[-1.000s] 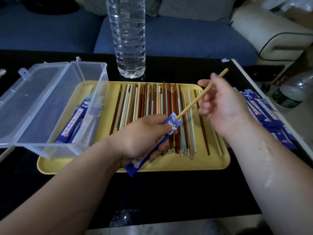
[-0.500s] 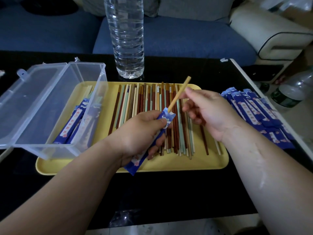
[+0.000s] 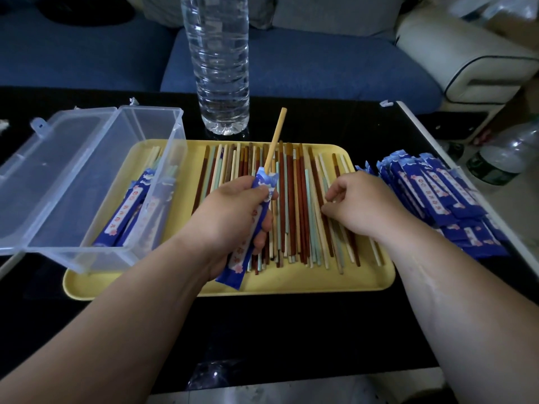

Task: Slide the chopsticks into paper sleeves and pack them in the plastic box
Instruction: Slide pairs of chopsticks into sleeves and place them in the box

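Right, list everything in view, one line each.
tray: one, yellow, on the black table
loose chopsticks: many, brown, cream and pale green, on the tray
plastic box: one, clear, lid open, on the tray's left end
sleeved chopsticks: several, blue, inside the box
paper sleeves: a pile, blue, right of the tray
held sleeve: one, blue, tan chopstick sticking out of its top
water bottle: one, clear, behind the tray
second bottle: one, clear, far right
sofa: one, blue, behind the table
left hand: grips the held sleeve
right hand: fingers curled, on the loose chopsticks
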